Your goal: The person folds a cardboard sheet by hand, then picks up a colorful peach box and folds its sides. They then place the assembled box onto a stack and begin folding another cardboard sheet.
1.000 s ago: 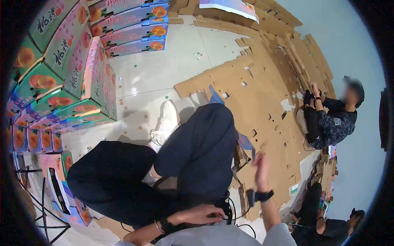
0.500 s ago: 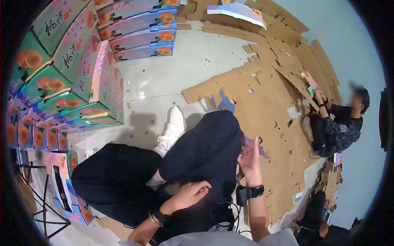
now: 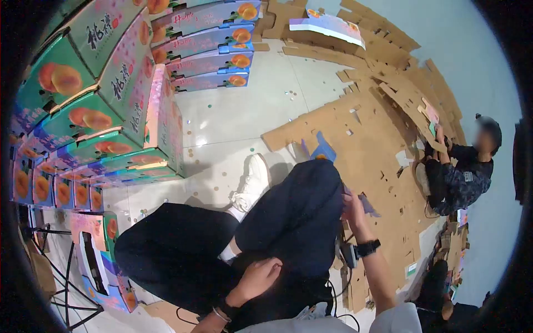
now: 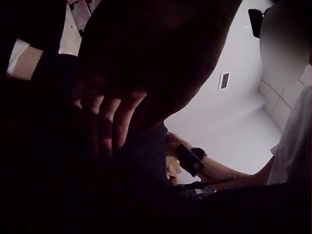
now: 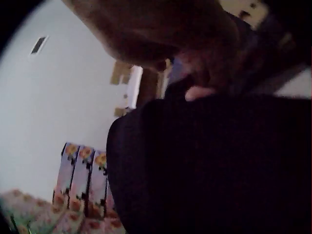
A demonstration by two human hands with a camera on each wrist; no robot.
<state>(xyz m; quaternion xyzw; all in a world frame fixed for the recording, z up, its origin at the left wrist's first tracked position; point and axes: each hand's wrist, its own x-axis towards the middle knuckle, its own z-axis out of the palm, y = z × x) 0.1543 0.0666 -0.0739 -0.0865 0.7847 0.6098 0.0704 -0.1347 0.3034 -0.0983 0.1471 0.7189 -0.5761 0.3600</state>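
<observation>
My left hand (image 3: 259, 279) lies on my dark trousers (image 3: 183, 252) in my lap, its fingers loosely curled with nothing in them. The left wrist view shows those fingers (image 4: 108, 122) in deep shadow. My right hand (image 3: 352, 210) is at the outer side of my raised knee (image 3: 311, 186), partly hidden by it. Just past its fingers a purple piece (image 3: 369, 206) sticks out, and a blue piece with an orange print (image 3: 323, 149) shows on the knee's far side. In the dark right wrist view, fingertips (image 5: 200, 92) show right at the trouser cloth; I cannot tell whether they grip anything.
Peach-printed boxes (image 3: 114, 91) are stacked at the left, with more boxes (image 3: 208, 44) behind. A carrying box (image 3: 91, 261) stands by a black metal frame (image 3: 69, 288). Flat cardboard sheets (image 3: 355, 130) cover the floor at right, where another person (image 3: 463, 166) sits handling cardboard.
My right hand has come from over the cardboard, palm turned up, to my knee's outer side by the purple piece. My left hand has moved forward onto my lap. The seated person has lifted cardboard.
</observation>
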